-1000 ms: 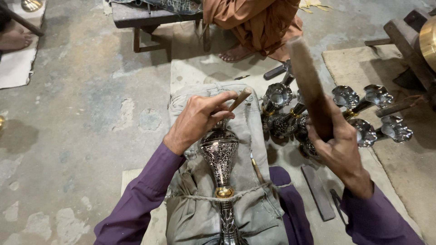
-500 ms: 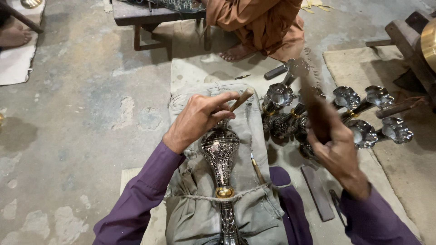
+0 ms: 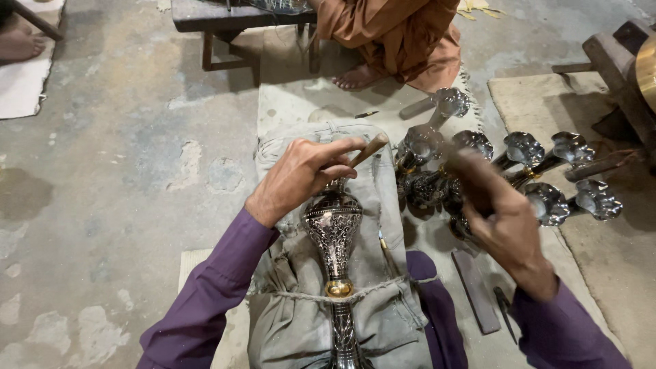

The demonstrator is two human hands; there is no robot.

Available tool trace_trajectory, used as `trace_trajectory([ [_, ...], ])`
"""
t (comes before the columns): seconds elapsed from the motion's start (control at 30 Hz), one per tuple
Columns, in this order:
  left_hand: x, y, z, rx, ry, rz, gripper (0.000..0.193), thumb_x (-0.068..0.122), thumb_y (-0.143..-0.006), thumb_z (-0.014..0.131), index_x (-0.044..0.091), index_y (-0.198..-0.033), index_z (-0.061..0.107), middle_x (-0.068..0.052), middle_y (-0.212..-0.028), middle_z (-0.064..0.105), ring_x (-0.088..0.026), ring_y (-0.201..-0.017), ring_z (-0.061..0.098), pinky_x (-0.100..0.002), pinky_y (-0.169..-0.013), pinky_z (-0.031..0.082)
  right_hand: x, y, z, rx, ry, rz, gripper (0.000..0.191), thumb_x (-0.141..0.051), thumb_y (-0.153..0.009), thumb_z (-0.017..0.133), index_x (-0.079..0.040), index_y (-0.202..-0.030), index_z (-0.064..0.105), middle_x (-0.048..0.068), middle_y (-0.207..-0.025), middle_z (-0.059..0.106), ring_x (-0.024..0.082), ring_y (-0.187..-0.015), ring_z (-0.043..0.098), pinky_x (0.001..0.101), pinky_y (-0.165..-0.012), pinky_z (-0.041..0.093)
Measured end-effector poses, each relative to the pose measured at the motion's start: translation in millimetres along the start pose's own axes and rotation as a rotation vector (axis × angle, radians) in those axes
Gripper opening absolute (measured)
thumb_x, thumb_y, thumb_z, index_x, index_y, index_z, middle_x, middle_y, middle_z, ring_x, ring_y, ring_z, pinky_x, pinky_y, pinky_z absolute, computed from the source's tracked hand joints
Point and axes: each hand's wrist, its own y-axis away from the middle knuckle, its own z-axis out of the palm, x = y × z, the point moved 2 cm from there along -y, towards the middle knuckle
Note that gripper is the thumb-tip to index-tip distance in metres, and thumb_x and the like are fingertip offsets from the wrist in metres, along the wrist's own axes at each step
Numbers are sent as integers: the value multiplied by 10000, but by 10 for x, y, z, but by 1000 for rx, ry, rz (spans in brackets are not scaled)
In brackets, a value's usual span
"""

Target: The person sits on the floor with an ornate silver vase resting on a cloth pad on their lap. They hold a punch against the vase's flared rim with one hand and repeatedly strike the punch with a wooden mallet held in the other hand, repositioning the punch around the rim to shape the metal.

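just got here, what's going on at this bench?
A person in purple sleeves sits on the floor engraving an ornate metal vase tied onto a grey cloth cushion. The left hand holds a wooden-handled chisel against the vase's top. The right hand grips a blurred striking tool. Similar finished pieces lie alongside, right.

The head camera is looking steeply down, close over the grey cloth bundle (image 3: 328,301), facing the floor beyond it.

Left hand (image 3: 301,179): grips a wooden-handled punch (image 3: 365,152) on the engraved vase (image 3: 333,229).
Right hand (image 3: 502,220): blurred, closed on something dark.
Vase: tied onto a grey cushion (image 3: 372,314).
Beside: silver pieces (image 3: 519,171).
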Motion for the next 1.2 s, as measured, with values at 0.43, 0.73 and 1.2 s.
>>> trace_trajectory([
  [0.43, -57, -19, 29, -27, 25, 37, 449, 218, -894, 763, 174, -1327, 652, -66, -868, 795, -219, -725, 770, -370, -643, 569, 118, 13, 29, 74, 100, 58, 614, -18, -1003, 624, -146, -1569, 423, 94, -1078, 742, 182, -796, 737, 340, -703, 652],
  [0.73, -87, -11, 37, -14, -22, 42, 466, 226, -881, 782, 167, -1328, 667, -79, -877, 795, -229, -703, 752, -391, -642, 567, -34, 15, -19, 13, 99, 92, 633, -31, -945, 605, -191, -1543, 473, 131, -1144, 750, 239, -870, 752, 384, -776, 656],
  [1.2, -267, 179, 127, 138, 99, 20, 479, 139, -896, 796, 135, -1347, 635, -71, -966, 809, -189, -893, 810, -313, -733, 649, -78, -297, -118, -266, 590, 109, 636, -176, -955, 709, -321, -1534, 490, 111, -1170, 651, 216, -791, 690, 336, -552, 618],
])
